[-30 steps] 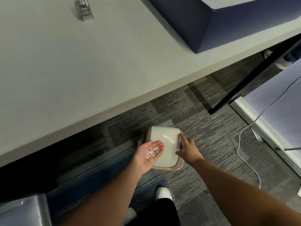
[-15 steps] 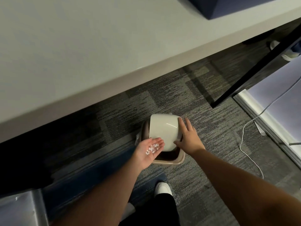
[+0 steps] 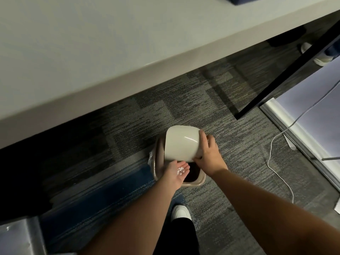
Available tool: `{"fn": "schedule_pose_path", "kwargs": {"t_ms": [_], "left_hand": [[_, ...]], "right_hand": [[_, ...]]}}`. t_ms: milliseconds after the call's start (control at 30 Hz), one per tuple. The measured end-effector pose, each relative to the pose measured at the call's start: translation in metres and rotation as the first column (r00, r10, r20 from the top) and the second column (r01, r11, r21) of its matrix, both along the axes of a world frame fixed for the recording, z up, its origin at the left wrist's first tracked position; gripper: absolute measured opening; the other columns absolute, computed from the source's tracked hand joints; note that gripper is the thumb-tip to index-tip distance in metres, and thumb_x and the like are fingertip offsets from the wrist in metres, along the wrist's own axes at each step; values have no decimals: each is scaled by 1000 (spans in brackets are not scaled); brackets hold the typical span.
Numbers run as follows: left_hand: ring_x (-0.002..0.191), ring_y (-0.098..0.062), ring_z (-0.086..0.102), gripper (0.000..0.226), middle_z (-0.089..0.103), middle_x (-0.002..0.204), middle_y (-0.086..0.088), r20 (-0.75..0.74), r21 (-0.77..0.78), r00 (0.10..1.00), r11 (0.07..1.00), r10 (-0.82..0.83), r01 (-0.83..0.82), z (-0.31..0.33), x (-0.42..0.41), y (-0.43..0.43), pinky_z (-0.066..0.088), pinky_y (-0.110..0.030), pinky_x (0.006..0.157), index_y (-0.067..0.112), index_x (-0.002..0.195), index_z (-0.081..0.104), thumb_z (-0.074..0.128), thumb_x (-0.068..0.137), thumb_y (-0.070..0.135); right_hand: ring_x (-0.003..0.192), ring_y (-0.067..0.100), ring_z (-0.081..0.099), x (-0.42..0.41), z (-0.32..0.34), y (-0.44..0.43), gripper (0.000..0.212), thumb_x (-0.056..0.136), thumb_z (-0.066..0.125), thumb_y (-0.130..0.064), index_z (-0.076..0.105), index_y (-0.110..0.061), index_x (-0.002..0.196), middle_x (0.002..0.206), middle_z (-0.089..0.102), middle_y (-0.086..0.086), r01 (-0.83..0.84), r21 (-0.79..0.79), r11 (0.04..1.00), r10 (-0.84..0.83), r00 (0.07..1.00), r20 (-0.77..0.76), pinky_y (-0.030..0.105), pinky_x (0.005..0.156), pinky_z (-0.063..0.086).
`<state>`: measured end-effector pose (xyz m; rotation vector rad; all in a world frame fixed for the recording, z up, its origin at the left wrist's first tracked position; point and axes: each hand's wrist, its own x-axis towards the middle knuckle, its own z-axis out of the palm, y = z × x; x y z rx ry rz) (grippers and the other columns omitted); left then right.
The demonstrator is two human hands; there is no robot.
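Your right hand (image 3: 208, 157) grips the seemingly light, slick lid (image 3: 181, 143) by its edge while your open left hand (image 3: 176, 173), just beside, cups loose, likely featherlight bits (image 3: 180, 170) over the bin (image 3: 201, 181).

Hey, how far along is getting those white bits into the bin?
Done: the lid is tipped up, gripped by the right hand, and the bin shows its opening. In hand: the white bits lie in the left hand above the rim. Left: tipping them in and lowering the lid.
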<state>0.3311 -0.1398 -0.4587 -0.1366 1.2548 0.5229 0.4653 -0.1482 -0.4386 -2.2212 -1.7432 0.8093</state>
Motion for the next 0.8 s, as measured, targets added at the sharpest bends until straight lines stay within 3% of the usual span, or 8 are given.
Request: {"fn": "schedule_pose_path", "kwargs": {"t_ms": [200, 367, 533, 600, 700, 800], "left_hand": [[143, -30, 25, 55, 33, 150, -21, -9, -62, 999, 997, 52, -52, -16, 9, 2, 13, -42, 118, -4, 144, 30, 26, 103, 32], [147, -25, 10, 65, 23, 156, -12, 73, -87, 994, 994, 77, -70, -16, 5, 6, -1, -44, 117, 5, 148, 24, 17, 98, 46], [141, -28, 27, 63, 37, 149, -13, 115, -68, 986, 991, 124, -117, -23, 3, 6, 7, -49, 117, 14, 146, 32, 22, 96, 51], [144, -28, 21, 61, 32, 151, -14, 91, -64, 990, 993, 104, -99, -22, 2, 6, 6, -51, 116, 13, 149, 25, 25, 97, 46], [143, -28, 23, 60, 26, 154, -14, 39, -80, 987, 985, 158, -155, -20, 1, 5, 19, -50, 115, 12, 150, 20, 32, 99, 41], [144, -29, 23, 62, 25, 155, -15, 109, -62, 977, 983, 181, -175, -22, 0, 6, 19, -49, 116, 13, 151, 19, 28, 99, 46]], "right_hand": [[130, 36, 30, -1, -2, -2, 94, 78, 64, -8, 3, -26, 147, 147, 18, 11, 9, 34, 999, -10, 1000, 13, 48, 104, 36], [130, 35, 30, -2, -7, -4, 91, 79, 61, -9, 3, -28, 146, 148, 20, 12, 30, 50, 998, -31, 999, 18, 49, 102, 39], [126, 34, 34, -3, -10, -5, 90, 79, 61, -11, 3, -33, 143, 145, 22, 10, 33, 73, 997, -34, 999, 5, 51, 97, 43], [126, 34, 34, -3, -10, -5, 89, 79, 61, -10, 4, -32, 143, 145, 23, 10, 38, 70, 997, -38, 999, 0, 50, 99, 42], [125, 33, 35, -3, -10, -5, 91, 78, 64, -12, 4, -31, 143, 144, 24, 10, 41, 70, 997, -42, 999, 0, 50, 99, 42], [125, 33, 35, -3, -9, -6, 92, 77, 64, -12, 4, -33, 143, 144, 24, 9, 42, 64, 997, -42, 999, -1, 50, 98, 43]]}}
